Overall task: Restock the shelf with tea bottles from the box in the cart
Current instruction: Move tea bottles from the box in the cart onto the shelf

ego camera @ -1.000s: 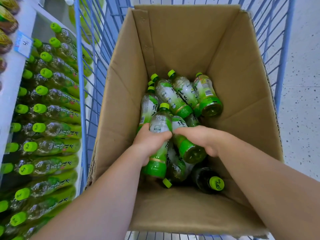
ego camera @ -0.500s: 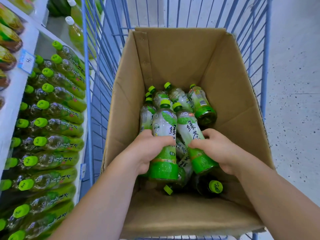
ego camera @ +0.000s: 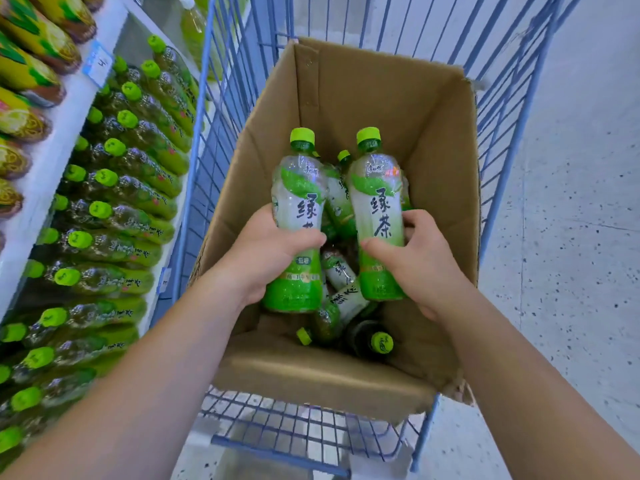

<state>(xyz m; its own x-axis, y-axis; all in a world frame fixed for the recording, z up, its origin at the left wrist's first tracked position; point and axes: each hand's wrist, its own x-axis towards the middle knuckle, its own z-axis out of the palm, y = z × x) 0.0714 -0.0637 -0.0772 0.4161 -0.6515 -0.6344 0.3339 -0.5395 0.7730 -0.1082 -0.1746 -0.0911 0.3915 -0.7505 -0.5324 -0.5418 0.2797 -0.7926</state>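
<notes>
Tea bottles: two held upright above the box, one per hand. Left hand (ego camera: 266,258) wraps the left bottle (ego camera: 298,223) at mid-body, fingers (ego camera: 304,239) curled round the label and pressing it. Right hand (ego camera: 415,261) grips the right bottle (ego camera: 377,216) the same way, thumb across the front, other fingers (ego camera: 414,220) closed round the far side. Both bottles have green caps on and are clear of the pile below.

Cardboard box (ego camera: 440,140) sits open in the blue wire cart (ego camera: 194,188). Several loose bottles (ego camera: 341,299) lie jumbled at the bottom; at least five or six show, exact count unclear since the held pair and the hands cover part of the heap.

Shelf (ego camera: 52,161) at the left edge, just beside the cart, already carries rows of the same green-capped bottles (ego camera: 138,157), looks fairly full from this angle; free slots can't be made out.

Judgement: mid-task. This pair is picked but not yet shelved, so next comes a swing left to the shelf. The box needs a few more two-bottle trips before it's empty.
</notes>
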